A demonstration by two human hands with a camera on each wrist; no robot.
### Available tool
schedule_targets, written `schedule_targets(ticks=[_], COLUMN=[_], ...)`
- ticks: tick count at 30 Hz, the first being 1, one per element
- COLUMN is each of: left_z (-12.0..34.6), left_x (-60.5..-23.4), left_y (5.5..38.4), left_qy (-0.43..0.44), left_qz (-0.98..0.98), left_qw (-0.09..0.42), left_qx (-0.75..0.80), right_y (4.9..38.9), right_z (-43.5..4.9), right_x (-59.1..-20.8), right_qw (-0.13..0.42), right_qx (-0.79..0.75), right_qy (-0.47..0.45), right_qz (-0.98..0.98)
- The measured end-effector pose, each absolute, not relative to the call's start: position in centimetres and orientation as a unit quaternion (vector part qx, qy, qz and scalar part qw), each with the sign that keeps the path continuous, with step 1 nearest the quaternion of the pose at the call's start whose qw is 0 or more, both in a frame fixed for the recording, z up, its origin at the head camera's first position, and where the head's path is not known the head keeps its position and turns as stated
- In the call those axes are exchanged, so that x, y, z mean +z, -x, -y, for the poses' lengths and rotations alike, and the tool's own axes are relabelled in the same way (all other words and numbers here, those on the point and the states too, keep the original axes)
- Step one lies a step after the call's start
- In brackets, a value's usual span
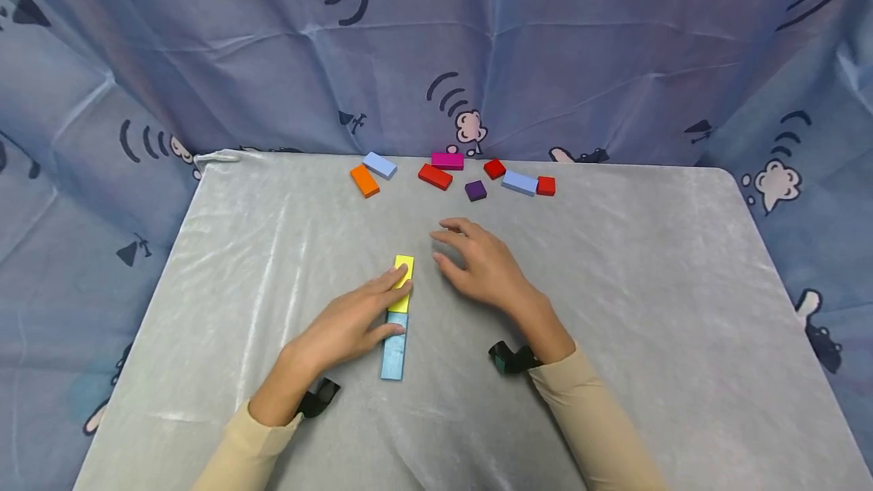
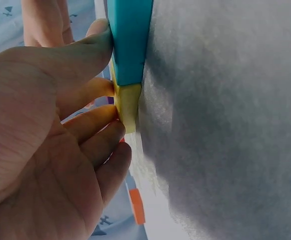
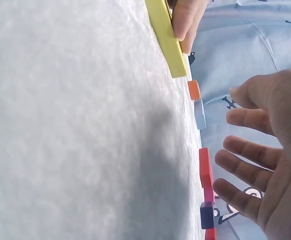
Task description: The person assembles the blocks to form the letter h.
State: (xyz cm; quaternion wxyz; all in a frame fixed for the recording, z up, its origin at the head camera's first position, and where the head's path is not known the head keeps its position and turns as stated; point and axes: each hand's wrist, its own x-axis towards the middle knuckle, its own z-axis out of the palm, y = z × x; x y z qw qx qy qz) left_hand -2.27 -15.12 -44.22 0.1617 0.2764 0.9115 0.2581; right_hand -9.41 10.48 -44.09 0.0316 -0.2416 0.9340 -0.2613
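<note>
A yellow block [image 1: 402,298] and a light blue block [image 1: 393,358] lie end to end in a line on the cloth-covered table. My left hand [image 1: 348,322] rests over them from the left, fingertips on the yellow block and thumb on the blue one. In the left wrist view its fingers are fairly straight along the top of the yellow block [image 2: 128,107], with the blue block [image 2: 130,45] beside the thumb. To the right, my right hand [image 1: 483,264] hovers above the cloth with relaxed, spread fingers and nothing in them.
Along the far edge lie an orange block [image 1: 364,181], two pale blue blocks [image 1: 380,165], a red block [image 1: 435,176], a magenta block [image 1: 447,161], a small purple block [image 1: 476,190] and two small red blocks [image 1: 494,169]. A patterned curtain [image 1: 580,59] hangs behind.
</note>
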Motion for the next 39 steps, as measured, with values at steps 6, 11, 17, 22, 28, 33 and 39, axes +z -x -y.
schedule_targets(ticks=[6, 11, 17, 22, 28, 33, 39], left_z=[15.4, 15.6, 15.5, 15.5, 15.3, 14.8, 15.1], left_x=[-44.3, -44.6, -44.6, -44.5, -44.6, -44.8, -44.6], left_y=[1.9, 1.8, 1.8, 1.8, 1.8, 1.9, 1.8], left_qy=[-0.276, -0.282, -0.284, -0.284, -0.283, -0.291, -0.291], left_qz=[-0.915, -0.916, -0.917, -0.917, -0.915, -0.911, -0.914], left_qw=[0.154, 0.139, 0.132, 0.138, 0.146, 0.154, 0.148], left_qx=[0.250, 0.250, 0.245, 0.243, 0.247, 0.248, 0.240], right_y=[9.6, 9.7, 9.9, 10.0, 10.2, 10.3, 11.4], right_z=[-10.6, -10.7, -10.7, -10.7, -11.3, -12.3, -13.1], right_x=[-44.1, -44.1, -44.1, -44.3, -44.2, -43.8, -43.8], right_qw=[0.043, 0.048, 0.049, 0.054, 0.047, 0.038, 0.031], right_qx=[-0.261, -0.264, -0.258, -0.263, -0.260, -0.258, -0.263], right_qy=[0.234, 0.233, 0.226, 0.221, 0.218, 0.201, 0.198], right_qz=[-0.935, -0.935, -0.938, -0.938, -0.940, -0.944, -0.944])
